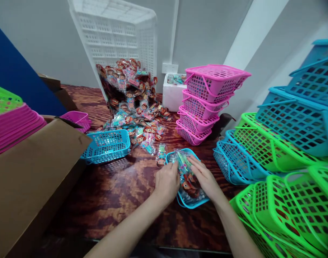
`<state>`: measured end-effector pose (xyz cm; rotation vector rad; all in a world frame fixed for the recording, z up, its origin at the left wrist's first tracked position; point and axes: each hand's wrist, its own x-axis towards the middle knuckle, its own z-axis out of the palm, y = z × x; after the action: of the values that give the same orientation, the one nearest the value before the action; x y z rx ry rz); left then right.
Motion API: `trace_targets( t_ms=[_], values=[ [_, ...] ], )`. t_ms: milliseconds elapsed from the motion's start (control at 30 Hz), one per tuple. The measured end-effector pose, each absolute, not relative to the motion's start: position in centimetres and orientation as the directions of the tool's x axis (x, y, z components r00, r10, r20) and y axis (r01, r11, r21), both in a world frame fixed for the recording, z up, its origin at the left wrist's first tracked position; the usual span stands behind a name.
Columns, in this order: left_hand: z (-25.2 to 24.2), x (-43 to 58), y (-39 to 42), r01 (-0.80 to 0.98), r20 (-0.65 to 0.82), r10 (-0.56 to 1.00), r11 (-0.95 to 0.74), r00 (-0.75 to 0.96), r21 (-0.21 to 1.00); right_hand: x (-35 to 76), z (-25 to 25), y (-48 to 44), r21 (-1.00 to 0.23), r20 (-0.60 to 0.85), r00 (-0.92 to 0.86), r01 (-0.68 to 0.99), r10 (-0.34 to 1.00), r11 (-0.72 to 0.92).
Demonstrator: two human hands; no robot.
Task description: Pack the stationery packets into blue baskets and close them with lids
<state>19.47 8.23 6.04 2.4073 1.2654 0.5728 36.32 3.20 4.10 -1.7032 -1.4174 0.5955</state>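
A small blue plastic basket (193, 206) stands on the table before me, filled with clear plastic packets (189, 181) that show cartoon-figure cards and green pieces. My left hand (167, 182) is at its left side, fingers curled in at the rim; what they grip, if anything, is hidden. Over the right side lies my right hand (205, 179), its fingers stretched out flat against the packets. A single packet (161, 154) rests on the table just beyond the basket's far left corner.
Packets spill from a tipped white crate (112, 36). A blue basket (107, 152) sits left of the pile. Pink baskets (198, 107) are stacked behind; green baskets (285, 211) and blue baskets (298, 118) crowd the right. A cardboard box (37, 179) and nested pink baskets (15, 130) stand left.
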Motion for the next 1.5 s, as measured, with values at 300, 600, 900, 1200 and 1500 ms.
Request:
trace_targets(
  t_ms=[300, 600, 900, 1200, 1500],
  values=[
    [6.3, 19.4, 9.8, 0.503, 0.418, 0.554, -0.832, 0.720, 0.235, 35.7, 4.8, 2.5, -0.889, 0.229, 0.434, 0.458, 0.871, 0.006],
    [7.1, 21.4, 6.2, 0.559, 0.299, 0.651, -0.756, 0.698, 0.340, 36.8, 5.7, 2.1, -0.764, 0.314, 0.346, 0.645, 0.884, 0.019],
    [5.2, 20.3, 8.8, 0.531, 0.186, 0.593, -0.794, 0.783, 0.296, 35.5, 5.7, 4.5, -0.257, 0.260, 0.223, 0.954, 0.940, -0.156],
    [6.2, 14.4, 12.1, 0.382, 0.055, 0.434, -0.840, 0.899, 0.386, 30.2, 4.5, 2.1, -0.167, 0.328, 0.219, 0.971, 0.919, -0.172],
    [5.5, 12.3, 8.7, 0.451, 0.317, 0.629, -0.751, 0.710, 0.482, 28.5, 8.0, 2.5, -0.351, 0.407, 0.252, 0.930, 0.878, -0.104]
  ],
)
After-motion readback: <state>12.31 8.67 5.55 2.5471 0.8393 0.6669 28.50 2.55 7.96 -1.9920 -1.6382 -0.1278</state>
